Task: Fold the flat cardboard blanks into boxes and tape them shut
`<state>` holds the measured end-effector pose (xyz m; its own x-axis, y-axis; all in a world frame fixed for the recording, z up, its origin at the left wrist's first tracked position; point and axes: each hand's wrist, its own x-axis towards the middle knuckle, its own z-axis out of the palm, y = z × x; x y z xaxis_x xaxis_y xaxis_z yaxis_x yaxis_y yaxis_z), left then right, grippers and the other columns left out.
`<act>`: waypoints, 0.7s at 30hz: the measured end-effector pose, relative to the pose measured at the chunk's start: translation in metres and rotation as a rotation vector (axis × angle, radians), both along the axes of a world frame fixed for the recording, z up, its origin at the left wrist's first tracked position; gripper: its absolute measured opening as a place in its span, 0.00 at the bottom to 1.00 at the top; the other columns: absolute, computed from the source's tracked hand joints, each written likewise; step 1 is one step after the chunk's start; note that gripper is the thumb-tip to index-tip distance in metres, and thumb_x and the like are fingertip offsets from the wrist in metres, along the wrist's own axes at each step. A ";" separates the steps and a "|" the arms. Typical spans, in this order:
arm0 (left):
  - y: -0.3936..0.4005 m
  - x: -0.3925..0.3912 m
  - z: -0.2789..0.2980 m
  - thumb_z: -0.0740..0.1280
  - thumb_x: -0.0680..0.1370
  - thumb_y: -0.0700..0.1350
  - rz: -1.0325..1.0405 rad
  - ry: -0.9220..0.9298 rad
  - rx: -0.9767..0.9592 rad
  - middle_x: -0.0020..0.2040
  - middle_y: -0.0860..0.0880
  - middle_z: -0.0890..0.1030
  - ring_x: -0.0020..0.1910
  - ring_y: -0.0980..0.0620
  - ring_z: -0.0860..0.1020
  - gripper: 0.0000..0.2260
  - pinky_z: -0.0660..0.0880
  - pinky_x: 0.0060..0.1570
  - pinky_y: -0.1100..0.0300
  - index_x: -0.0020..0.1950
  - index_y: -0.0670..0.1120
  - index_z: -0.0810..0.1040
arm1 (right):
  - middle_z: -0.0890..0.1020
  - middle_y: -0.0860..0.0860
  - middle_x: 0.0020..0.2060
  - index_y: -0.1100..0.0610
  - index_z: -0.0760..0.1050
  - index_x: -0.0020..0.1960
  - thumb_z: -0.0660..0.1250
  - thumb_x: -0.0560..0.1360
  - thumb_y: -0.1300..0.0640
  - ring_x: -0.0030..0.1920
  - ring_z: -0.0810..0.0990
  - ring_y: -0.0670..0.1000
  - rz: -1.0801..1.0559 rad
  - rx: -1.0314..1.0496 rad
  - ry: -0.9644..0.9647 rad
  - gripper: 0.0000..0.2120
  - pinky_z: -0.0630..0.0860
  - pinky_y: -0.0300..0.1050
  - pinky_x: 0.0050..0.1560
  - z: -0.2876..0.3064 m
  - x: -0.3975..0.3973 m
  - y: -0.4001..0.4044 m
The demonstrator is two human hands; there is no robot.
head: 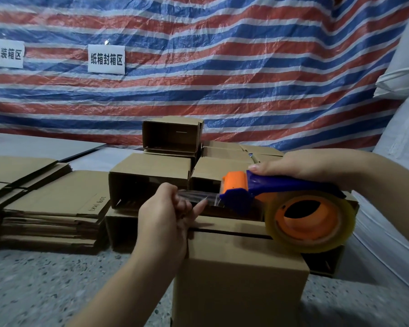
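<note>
Left hand: the left hand [165,213] is curling its fingers around the loose end of the clear tape [196,198], pinching it just above the near box's top
Right hand: the right hand [309,168] is wrapping its fingers around the blue handle of the tape gun [257,190], thumb lying along the top of the handle
Tape gun: it is hovering over the right part of the near box, orange head pointing left, with the tape roll [309,219] hanging at its right end on an orange hub
Tape: a short strip is stretching level between the gun's head and the left hand, slightly crumpled near the fingers
Near box: the box [241,274] is standing upright on the floor in front of the person, its top flaps folded in and meeting along a dark seam that is running left to right under the tape
Folded boxes: other boxes [151,180] are lying stacked behind it, several with open ends facing the camera, one sitting on top at the back
Flat blanks: a pile of flat blanks [57,208] is lying on the floor to the left, just beside the stacked boxes
Floor: the speckled floor [45,286] is carrying everything
Backdrop: a red, white and blue striped tarp [222,67] is hanging behind, with two white signs [106,59] stuck on it
Right edge: white sacks [401,128] are leaning at the right
</note>
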<state>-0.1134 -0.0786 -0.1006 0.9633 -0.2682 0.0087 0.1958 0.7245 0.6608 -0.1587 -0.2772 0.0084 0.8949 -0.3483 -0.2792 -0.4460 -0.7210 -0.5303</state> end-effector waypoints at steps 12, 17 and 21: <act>0.055 0.012 -0.038 0.65 0.79 0.48 -0.055 -0.181 0.694 0.28 0.48 0.71 0.25 0.54 0.65 0.16 0.60 0.29 0.59 0.33 0.44 0.75 | 0.86 0.49 0.34 0.52 0.82 0.46 0.64 0.59 0.22 0.31 0.85 0.47 0.088 -0.331 0.113 0.36 0.77 0.38 0.32 0.014 -0.003 0.029; 0.053 0.010 -0.044 0.68 0.77 0.53 -0.040 -0.220 0.747 0.26 0.49 0.69 0.25 0.54 0.64 0.17 0.62 0.29 0.61 0.32 0.45 0.73 | 0.85 0.48 0.31 0.51 0.82 0.41 0.64 0.65 0.22 0.29 0.84 0.46 0.091 -0.382 0.127 0.31 0.75 0.35 0.27 0.012 0.004 0.034; 0.051 0.011 -0.051 0.68 0.77 0.52 -0.014 -0.220 0.763 0.25 0.50 0.69 0.25 0.54 0.65 0.18 0.63 0.29 0.61 0.31 0.44 0.73 | 0.85 0.47 0.31 0.51 0.82 0.43 0.63 0.62 0.21 0.30 0.85 0.46 0.088 -0.415 0.137 0.34 0.75 0.37 0.30 0.011 0.005 0.033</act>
<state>-0.1021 -0.0277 -0.1511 0.9573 -0.2889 0.0068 0.0092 0.0541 0.9985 -0.1533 -0.2441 0.0197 0.8908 -0.3796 -0.2496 -0.4190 -0.8989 -0.1283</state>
